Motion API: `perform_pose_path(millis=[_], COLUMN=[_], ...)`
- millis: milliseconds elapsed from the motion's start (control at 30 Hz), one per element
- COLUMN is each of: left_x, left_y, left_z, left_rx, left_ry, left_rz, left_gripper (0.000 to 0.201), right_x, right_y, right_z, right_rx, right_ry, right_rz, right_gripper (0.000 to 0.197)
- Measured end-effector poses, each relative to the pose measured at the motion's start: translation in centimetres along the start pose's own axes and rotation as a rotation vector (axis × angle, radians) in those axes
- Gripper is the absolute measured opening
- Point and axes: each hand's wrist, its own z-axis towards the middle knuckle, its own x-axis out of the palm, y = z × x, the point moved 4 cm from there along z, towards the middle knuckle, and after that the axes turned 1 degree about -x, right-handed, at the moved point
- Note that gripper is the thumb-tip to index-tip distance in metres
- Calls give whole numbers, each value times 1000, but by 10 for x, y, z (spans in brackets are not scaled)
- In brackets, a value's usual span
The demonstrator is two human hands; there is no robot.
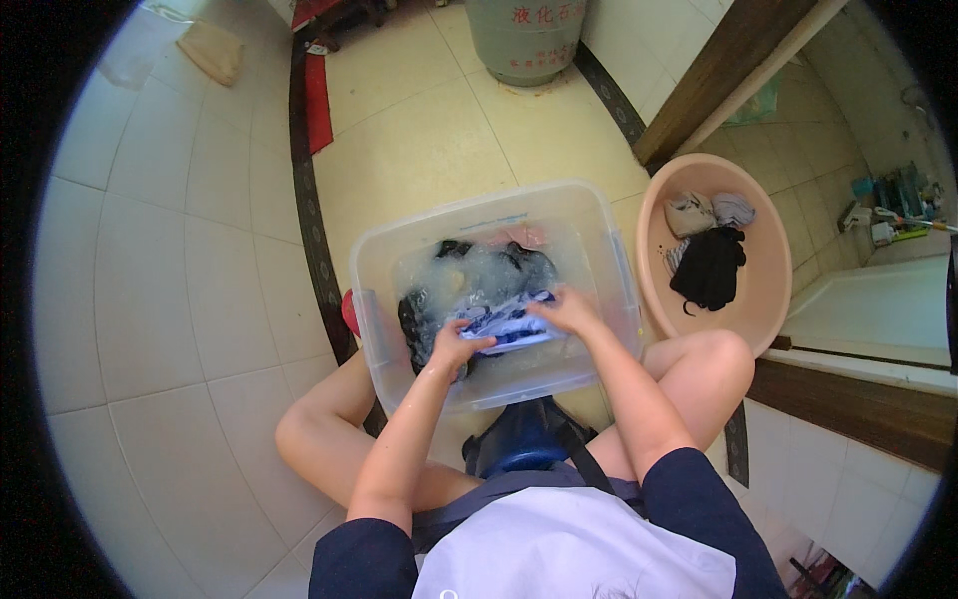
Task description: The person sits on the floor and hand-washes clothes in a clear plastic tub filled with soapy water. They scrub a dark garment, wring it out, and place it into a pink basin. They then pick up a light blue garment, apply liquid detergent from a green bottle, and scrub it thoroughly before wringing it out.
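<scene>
Both hands are inside a clear plastic tub [374, 262] of cloudy water. My left hand [460, 344] grips the left end of a wet blue-and-white patterned cloth [509, 321], thumb lying over it. At the other end of the cloth, my right hand [565, 311] has its fingers closed round the fabric. The cloth is stretched between them at the water's surface. Dark garments [417, 314] float and lie in the water beyond and to the left of it. What kind of garment the patterned cloth is cannot be made out.
A peach-coloured basin [770, 275] stands to the right, holding a black garment [711, 268] and some light cloths. A grey gas cylinder [527, 40] stands on the tiled floor ahead. Tiled wall rises on the left; a wooden door frame [699, 85] is at the right.
</scene>
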Motion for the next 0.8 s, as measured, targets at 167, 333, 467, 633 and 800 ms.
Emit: perform_pose_path(millis=[167, 333, 467, 633, 800], left_x=[3, -41, -80, -114, -133], left_y=[-3, -36, -81, -136, -169], left_z=[-10, -22, -36, -72, -100], left_rx=[290, 494, 615, 678, 820], left_ry=[-75, -348, -465, -496, -439], left_rz=[622, 770, 634, 423, 3], left_gripper=[32, 12, 16, 20, 20], right_x=[5, -58, -106, -162, -179], right_y=[30, 62, 97, 125, 135], right_z=[-32, -34, -60, -85, -80], right_rx=[-220, -132, -334, -446, -472], right_ry=[441, 92, -177, -355, -370], right_rz=[-531, -338, -341, -284, 172], right_gripper=[44, 24, 26, 27, 27])
